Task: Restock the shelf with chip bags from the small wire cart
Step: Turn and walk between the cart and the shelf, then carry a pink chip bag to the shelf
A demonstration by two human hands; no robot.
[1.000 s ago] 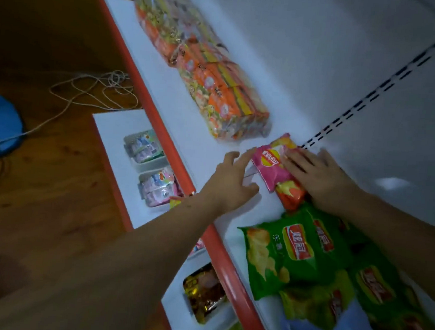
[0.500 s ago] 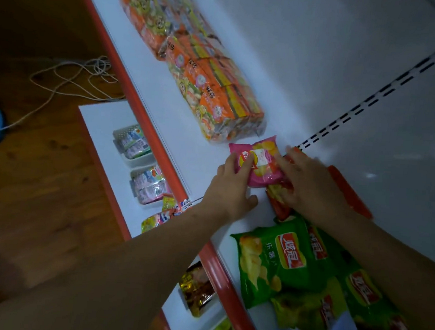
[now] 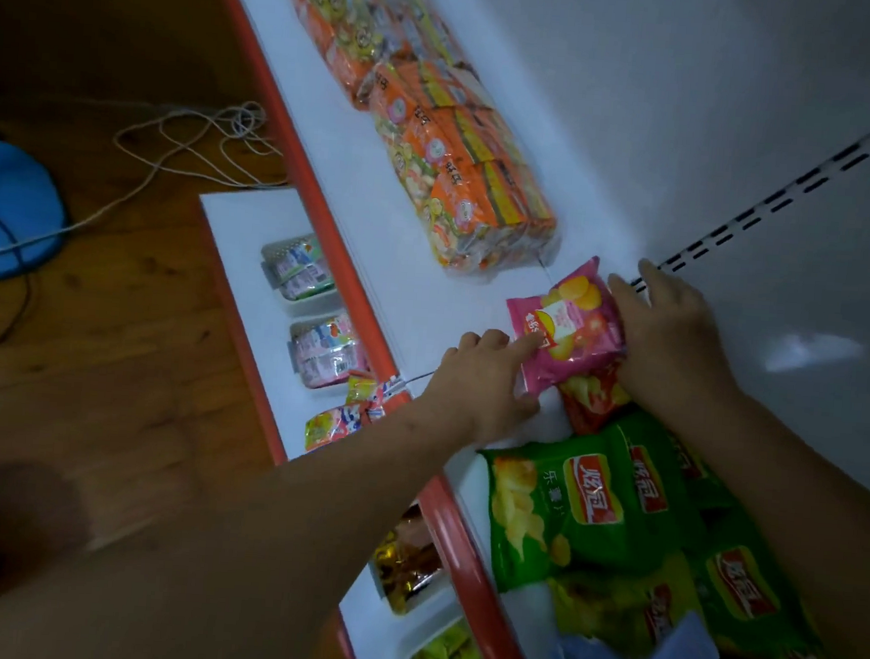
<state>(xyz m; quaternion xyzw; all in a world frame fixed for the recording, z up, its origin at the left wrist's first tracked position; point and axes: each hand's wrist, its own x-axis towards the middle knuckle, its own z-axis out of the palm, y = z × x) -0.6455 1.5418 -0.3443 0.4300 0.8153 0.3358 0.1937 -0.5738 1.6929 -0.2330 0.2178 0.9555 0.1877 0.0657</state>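
We have one view only, from a camera worn on the head, so no second view overlaps it. We look forward and steeply down, close over a white shelf (image 3: pixel 417 256) whose red front edge (image 3: pixel 328 208) runs slantwise from top left to bottom right. Both forearms reach in from the bottom edge. To the left we see past the edge to a lower shelf (image 3: pixel 244 228) and, farther down, the wooden floor (image 3: pixel 113 332). The wide lens tilts the whole frame.
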